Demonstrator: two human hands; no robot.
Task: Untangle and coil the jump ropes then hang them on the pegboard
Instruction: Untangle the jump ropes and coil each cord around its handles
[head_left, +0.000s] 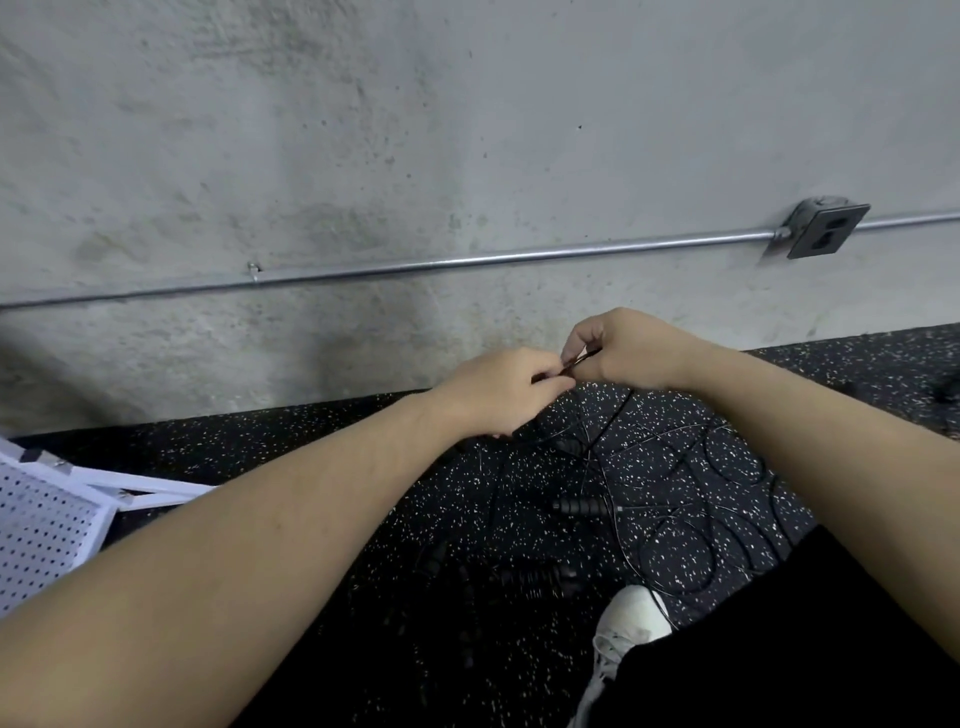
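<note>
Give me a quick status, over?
Left hand and right hand both pinching the jump rope cord. Ropes tangled on floor. Pegboard lies left.

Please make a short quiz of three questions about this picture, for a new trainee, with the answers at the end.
1. True or false: both hands pinch the thin black rope.
2. Where is the white pegboard? A) mounted on the wall B) down at the floor, lower left C) under the shoe
3. Fill in: a black ribbed ______ lies on the speckled floor among the rope loops.

Key:
1. True: left hand and right hand meet on it.
2. B
3. handle
</note>
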